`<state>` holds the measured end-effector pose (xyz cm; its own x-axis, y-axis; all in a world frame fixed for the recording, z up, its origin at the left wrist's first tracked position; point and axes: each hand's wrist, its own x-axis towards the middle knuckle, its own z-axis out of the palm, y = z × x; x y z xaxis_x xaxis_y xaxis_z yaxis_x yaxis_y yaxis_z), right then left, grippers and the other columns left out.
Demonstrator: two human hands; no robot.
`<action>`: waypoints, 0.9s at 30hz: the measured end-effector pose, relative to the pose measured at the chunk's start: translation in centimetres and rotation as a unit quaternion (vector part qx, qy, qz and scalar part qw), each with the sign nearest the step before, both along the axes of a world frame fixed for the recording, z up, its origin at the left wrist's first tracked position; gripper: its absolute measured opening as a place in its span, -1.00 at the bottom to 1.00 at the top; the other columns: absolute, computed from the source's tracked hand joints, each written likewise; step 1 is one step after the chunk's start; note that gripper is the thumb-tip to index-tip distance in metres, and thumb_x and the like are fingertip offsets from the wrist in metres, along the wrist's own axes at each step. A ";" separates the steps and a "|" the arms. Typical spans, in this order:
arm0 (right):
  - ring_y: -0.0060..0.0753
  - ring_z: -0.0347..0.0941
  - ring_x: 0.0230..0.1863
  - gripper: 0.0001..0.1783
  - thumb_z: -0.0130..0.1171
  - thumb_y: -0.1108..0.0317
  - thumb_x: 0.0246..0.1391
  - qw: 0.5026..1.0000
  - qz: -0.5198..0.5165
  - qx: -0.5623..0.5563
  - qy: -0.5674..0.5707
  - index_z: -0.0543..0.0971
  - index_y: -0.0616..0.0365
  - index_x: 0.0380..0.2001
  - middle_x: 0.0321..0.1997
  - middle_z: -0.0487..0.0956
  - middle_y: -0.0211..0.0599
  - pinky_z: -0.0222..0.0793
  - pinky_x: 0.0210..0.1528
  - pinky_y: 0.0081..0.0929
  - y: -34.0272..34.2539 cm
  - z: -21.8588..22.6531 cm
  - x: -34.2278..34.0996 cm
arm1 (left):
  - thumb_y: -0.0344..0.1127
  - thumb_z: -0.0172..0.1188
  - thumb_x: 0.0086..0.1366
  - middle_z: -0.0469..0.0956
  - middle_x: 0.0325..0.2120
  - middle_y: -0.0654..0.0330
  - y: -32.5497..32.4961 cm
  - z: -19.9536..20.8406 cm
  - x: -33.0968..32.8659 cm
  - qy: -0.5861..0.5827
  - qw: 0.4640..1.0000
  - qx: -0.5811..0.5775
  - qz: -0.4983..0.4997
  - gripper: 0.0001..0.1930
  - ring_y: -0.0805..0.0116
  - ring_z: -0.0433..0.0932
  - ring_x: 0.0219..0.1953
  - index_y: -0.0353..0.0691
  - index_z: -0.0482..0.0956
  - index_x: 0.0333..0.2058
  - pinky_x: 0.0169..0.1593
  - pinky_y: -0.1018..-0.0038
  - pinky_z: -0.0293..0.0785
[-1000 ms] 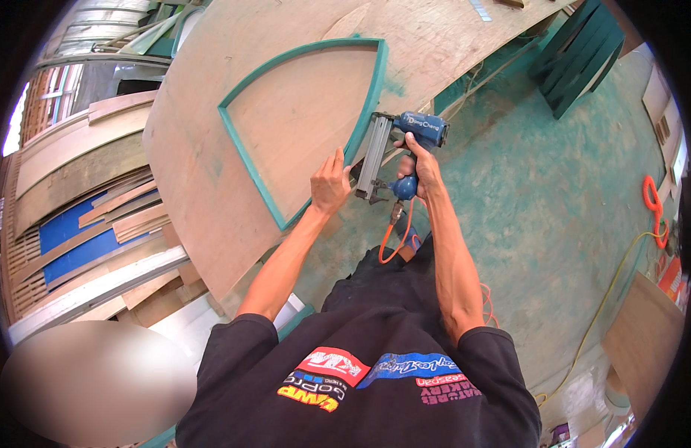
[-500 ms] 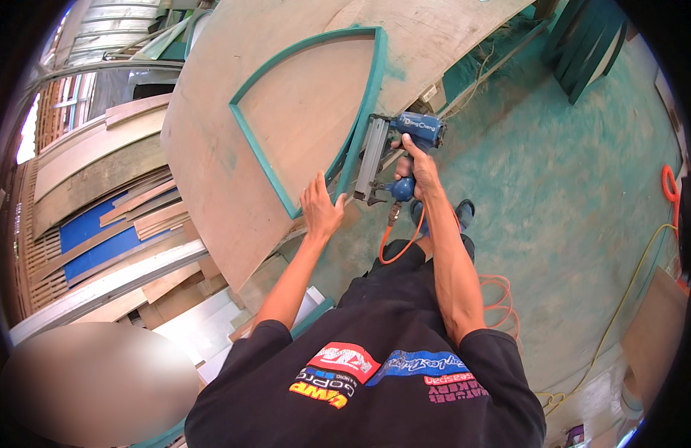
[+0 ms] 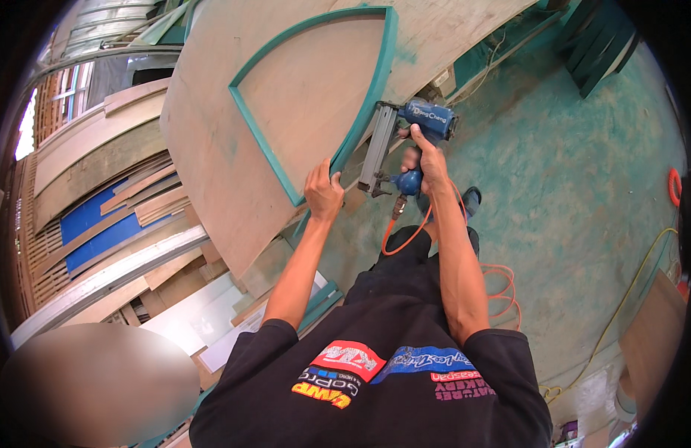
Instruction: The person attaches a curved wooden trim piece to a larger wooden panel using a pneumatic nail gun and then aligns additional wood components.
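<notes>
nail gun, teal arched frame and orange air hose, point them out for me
nail gun [image 3: 427, 119]: head view, on its blue body above the right hand.
teal arched frame [image 3: 364, 119]: head view, on its straight right-hand strip.
orange air hose [image 3: 409, 237]: head view, on the loop below the gun's handle.

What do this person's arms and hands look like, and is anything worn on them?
Both forearms are bare, with no gloves on the left hand or the right hand. No watch, ring or bracelet shows. Short black sleeves end above the elbows, part of a black T-shirt with colourful printed patches in red, blue, yellow and pink across it.
</notes>
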<state>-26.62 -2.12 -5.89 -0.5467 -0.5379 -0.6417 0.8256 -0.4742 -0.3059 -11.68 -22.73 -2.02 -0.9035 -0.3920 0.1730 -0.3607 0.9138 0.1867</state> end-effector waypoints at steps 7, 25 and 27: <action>-0.63 0.28 -0.68 -0.46 0.35 -0.03 0.25 1.000 -0.003 0.005 0.007 0.59 0.22 0.04 -0.66 0.32 -0.59 0.32 -0.57 -0.52 -0.1 0.3 -0.1 | -0.56 0.42 0.06 0.65 -0.20 -0.08 -0.5 0.0 -0.1 0.010 1.000 0.018 -0.003 -0.52 -0.14 0.62 -0.15 -0.31 0.58 0.01 -0.06 0.09 0.54; -0.61 0.30 -0.68 -0.51 0.33 -0.08 0.26 0.999 0.006 0.027 0.032 0.60 0.18 -0.12 -0.68 0.33 -0.56 0.35 -0.58 -0.48 -0.1 0.4 -0.4 | -0.54 0.41 0.09 0.67 -0.15 -0.10 -0.9 0.1 -1.8 -0.009 0.999 0.036 -0.023 -0.50 -0.15 0.62 -0.10 -0.34 0.58 0.06 -0.01 0.08 0.53; -0.63 0.28 -0.69 -0.53 0.29 -0.09 0.30 0.999 0.013 0.035 0.027 0.60 0.14 -0.11 -0.69 0.31 -0.57 0.34 -0.58 -0.50 -0.2 1.0 -0.3 | -0.54 0.41 0.09 0.67 -0.15 -0.10 -0.6 0.0 -2.2 -0.001 0.999 0.033 -0.023 -0.49 -0.15 0.62 -0.10 -0.33 0.57 0.07 -0.02 0.08 0.53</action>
